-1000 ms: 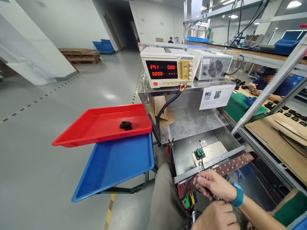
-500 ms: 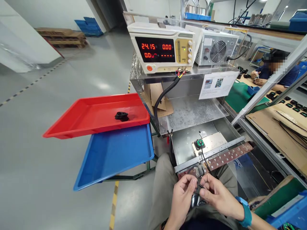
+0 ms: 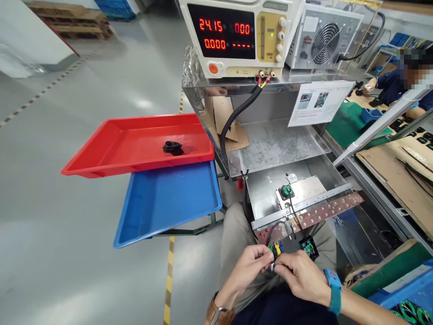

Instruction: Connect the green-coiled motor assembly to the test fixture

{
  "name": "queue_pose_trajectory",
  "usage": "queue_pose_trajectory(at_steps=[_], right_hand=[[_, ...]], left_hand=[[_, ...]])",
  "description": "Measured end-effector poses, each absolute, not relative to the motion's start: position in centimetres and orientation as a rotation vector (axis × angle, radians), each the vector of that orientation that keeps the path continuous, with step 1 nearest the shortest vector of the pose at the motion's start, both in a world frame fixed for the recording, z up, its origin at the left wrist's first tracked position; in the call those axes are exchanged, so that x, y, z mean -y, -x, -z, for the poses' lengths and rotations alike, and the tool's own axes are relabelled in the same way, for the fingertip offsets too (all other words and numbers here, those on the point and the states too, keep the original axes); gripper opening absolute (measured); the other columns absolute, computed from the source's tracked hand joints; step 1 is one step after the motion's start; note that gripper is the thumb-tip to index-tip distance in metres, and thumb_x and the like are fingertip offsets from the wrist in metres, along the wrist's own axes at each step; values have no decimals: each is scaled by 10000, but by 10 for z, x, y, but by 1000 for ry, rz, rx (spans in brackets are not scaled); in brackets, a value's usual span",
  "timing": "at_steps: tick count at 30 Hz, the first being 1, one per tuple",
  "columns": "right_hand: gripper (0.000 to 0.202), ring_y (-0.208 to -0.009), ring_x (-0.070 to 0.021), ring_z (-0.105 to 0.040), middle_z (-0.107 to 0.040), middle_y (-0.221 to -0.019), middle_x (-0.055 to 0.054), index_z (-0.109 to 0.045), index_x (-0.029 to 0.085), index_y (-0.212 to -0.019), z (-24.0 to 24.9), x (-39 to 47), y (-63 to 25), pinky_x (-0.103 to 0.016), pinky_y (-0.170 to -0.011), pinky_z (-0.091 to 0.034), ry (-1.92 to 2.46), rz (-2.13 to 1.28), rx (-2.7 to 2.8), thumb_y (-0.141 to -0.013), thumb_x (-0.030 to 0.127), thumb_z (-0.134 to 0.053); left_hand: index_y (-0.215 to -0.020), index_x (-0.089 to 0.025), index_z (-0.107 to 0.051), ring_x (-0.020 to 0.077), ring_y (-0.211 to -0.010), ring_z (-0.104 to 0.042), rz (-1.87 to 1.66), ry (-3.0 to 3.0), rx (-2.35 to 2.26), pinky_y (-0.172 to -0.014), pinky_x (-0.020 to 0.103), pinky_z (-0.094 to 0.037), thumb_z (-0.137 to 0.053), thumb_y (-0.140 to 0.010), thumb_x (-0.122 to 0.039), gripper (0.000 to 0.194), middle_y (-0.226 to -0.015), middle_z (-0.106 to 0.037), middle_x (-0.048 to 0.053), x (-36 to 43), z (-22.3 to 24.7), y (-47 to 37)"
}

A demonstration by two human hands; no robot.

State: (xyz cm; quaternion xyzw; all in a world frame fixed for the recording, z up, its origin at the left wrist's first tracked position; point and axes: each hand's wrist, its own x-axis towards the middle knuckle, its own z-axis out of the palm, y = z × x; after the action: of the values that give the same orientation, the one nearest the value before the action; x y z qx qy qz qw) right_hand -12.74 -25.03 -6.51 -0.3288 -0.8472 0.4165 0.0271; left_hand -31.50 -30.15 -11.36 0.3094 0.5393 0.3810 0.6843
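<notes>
Hands meet over lap: left hand and right hand pinch clips below strip. Risk: wire snags, tugs part off plate; supply live, clips may short.

A glossy grey floor spreads left of the power supply, crossed by a yellow line; wooden pallets lie far left of it beside a white wall; beneath it, a steel shelf; to its right, a co-worker's green-matted worktop.
</notes>
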Motion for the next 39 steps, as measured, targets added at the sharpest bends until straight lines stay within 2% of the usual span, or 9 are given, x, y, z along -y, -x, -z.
queue_pose_trajectory(at_steps=[3,5,9,12,15,18,21,32,39], right_hand=[[246,-571,-98,-508,-596,-642,22,-596,197,-796,70,249,134,-243,-592,-269,1094,-1323,2583,-983,270,-454],[264,-555,-98,-497,-589,-620,17,-582,189,-767,76,247,136,-251,-584,-254,1233,-1261,2568,-979,277,-453],[333,-528,-105,-472,-565,-570,-3,-505,175,-653,87,241,140,-283,-572,-207,1433,-1103,2597,-964,286,-458],[350,-521,-106,-481,-583,-566,-17,-494,171,-619,92,237,145,-286,-566,-205,1455,-1085,2635,-954,264,-459],[346,-531,-112,-520,-624,-590,-31,-534,166,-622,94,234,150,-285,-560,-212,1464,-1069,2676,-950,247,-459],[344,-582,-129,-595,-678,-646,-52,-586,162,-634,95,234,153,-288,-569,-227,1471,-1042,2733,-946,224,-456],[343,-661,-155,-667,-721,-717,-77,-635,158,-664,96,233,155,-295,-587,-242,1498,-1002,2779,-948,216,-451],[338,-734,-188,-716,-740,-772,-103,-677,157,-683,99,230,164,-317,-600,-258,1496,-915,2886,-936,218,-461],[337,-739,-196,-720,-740,-778,-114,-695,152,-708,100,231,165,-316,-585,-264,1493,-941,2874,-935,198,-450]], left_hand=[[-703,-131,-617,84,-508,-410,-824,-630,-1184,-496,222,-257,-728,-702,-636,517,-594,-536,-9,299,126,316],[-784,-126,-651,75,-488,-401,-884,-606,-1255,-484,219,-250,-677,-741,-649,525,-620,-547,-11,299,132,316],[-884,-140,-673,88,-502,-434,-1052,-610,-1505,-515,233,-322,-555,-843,-624,500,-639,-536,-25,306,140,312],[-868,-166,-708,131,-584,-540,-1080,-741,-1646,-578,256,-399,-550,-893,-526,395,-682,-613,11,317,139,304],[-954,-217,-745,157,-719,-640,-1053,-1052,-1747,-660,261,-465,-496,-959,-407,313,-837,-709,38,329,134,293],[-1093,-244,-730,160,-832,-695,-1029,-1301,-1775,-725,249,-506,-466,-985,-319,295,-943,-741,37,337,133,283],[-1164,-234,-700,167,-855,-713,-990,-1452,-1846,-716,250,-525,-452,-990,-274,305,-964,-743,35,339,134,276],[-1141,-241,-662,183,-798,-719,-876,-1555,-1925,-662,281,-554,-432,-967,-213,290,-939,-726,15,336,134,276],[-1151,-218,-657,190,-814,-724,-843,-1600,-1902,-680,269,-561,-411,-967,-209,308,-949,-726,54,336,132,280]])
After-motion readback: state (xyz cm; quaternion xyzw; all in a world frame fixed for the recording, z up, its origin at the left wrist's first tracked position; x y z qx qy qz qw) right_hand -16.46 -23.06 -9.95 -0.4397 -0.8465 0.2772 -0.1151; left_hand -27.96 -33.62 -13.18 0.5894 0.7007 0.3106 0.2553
